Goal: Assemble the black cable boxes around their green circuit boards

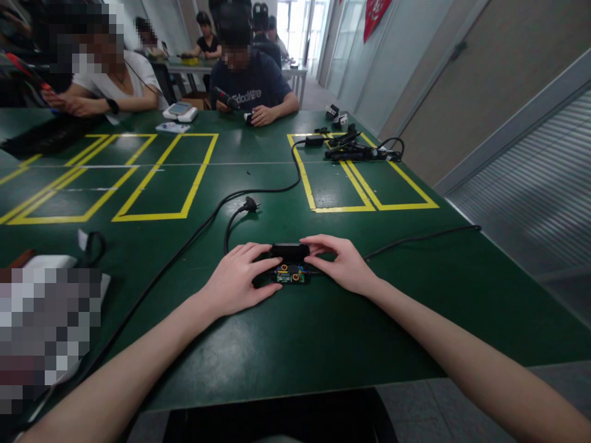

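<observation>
An opened power adapter lies on the green table in front of me. Its circuit board (292, 277), with copper coils, shows in the near half of the casing. Behind it the black casing cover (290, 251) stands raised. My left hand (240, 274) curls around the left end, fingers at the cover and thumb beside the board's lower left corner. With thumb and index finger, my right hand (344, 264) pinches the cover's right end. A power plug (250, 205) on a black cord lies just beyond my left hand.
A long black cable (184, 245) crosses the table on the left. Another cable (425, 235) runs to the right edge. A pile of adapters and cords (346, 147) lies at the far right, near yellow tape rectangles (341, 210). Co-workers (252, 80) sit across the table.
</observation>
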The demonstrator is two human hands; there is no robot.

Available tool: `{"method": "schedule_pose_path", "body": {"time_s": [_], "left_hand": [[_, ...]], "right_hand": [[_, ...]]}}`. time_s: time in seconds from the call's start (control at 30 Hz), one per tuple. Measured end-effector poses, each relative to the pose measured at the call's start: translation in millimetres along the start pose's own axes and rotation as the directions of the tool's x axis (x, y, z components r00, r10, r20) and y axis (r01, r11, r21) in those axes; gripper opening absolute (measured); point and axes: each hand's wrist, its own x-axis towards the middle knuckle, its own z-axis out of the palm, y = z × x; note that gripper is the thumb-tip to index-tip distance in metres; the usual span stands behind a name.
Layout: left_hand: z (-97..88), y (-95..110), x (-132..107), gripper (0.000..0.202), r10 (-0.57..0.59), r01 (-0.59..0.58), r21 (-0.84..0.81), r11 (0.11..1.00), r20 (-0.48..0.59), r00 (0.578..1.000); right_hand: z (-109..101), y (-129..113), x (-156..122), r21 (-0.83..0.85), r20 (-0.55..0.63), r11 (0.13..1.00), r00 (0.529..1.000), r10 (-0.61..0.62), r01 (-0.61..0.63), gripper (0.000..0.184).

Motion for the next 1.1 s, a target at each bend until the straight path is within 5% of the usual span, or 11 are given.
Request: {"method": "schedule_pose_path", "body": {"time_s": [0.63,1.1], "left_hand": [[0.1,0.5,-1.9,0.038,0.011,-0.011,-0.03,0.999,0.003,1.0],[-4.8,4.0,3.0,0.048,-0.126,0.139,-0.235,0.962,0.072,0.989]], "right_hand": [[-3.2,-3.0,-2.7,0.033,0.013,0.999,1.0,-0.021,0.02,0.038],[-8.1,-4.4,-3.7,0.097,0.114,0.995,0.993,0.001,-0.012,0.042]]}}
